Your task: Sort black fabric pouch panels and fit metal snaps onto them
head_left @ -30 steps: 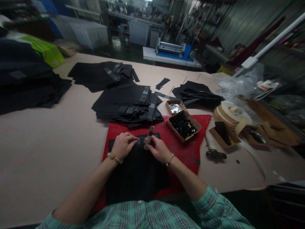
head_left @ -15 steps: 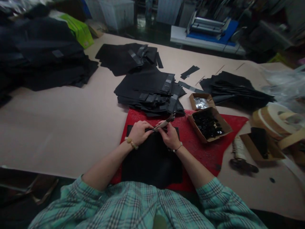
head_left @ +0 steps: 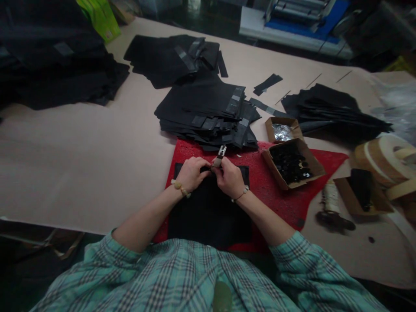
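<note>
On the red mat [head_left: 282, 203], I've got L hand [head_left: 191, 174] pinching black fabric panel [head_left: 209, 221], R hand [head_left: 229, 177] gripping small tool [head_left: 219, 156]; slip could snag panel, jab L hand.

teal plaid shirt [head_left: 169, 277] | red mat [head_left: 286, 208] | black fabric panel [head_left: 209, 221] | pale pink table paper [head_left: 81, 164]

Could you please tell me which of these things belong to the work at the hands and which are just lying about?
At the hands: left hand, right hand, small metal-tipped tool held where the hands meet, black fabric panel, red mat.

Lying about: stacked black fabric panels, cardboard tray of black fittings, box of silver bits, pale tape rolls.
</note>
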{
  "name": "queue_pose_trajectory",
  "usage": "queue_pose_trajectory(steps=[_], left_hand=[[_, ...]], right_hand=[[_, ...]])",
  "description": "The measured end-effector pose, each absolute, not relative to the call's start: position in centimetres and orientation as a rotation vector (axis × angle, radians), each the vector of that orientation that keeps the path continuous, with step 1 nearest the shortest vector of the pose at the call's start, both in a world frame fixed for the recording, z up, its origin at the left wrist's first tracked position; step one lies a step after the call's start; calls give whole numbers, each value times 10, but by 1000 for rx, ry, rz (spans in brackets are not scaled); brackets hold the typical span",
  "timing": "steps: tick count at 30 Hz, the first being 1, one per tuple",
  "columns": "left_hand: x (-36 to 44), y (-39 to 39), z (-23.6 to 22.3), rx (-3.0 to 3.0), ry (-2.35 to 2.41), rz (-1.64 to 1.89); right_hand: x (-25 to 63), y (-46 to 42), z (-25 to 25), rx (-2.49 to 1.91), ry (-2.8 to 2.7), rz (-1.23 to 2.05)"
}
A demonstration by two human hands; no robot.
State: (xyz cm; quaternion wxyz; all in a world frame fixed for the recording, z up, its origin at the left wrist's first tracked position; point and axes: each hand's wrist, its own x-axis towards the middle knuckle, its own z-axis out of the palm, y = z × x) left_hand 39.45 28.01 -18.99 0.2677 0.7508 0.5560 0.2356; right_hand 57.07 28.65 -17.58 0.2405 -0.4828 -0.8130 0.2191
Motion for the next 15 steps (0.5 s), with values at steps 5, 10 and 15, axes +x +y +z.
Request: queue_pose_trajectory(steps=[5,10,15], left_hand=[[395,280,-187,1913,1517,726],[394,279,-192,1905,1476,816],[394,276,-191,1910,1462,846]], right_hand=[[566,293,-162,-1333,-2404,524],[553,290,-145,-1303,-2696,393],[536,285,-135,-1345,-2855,261]])
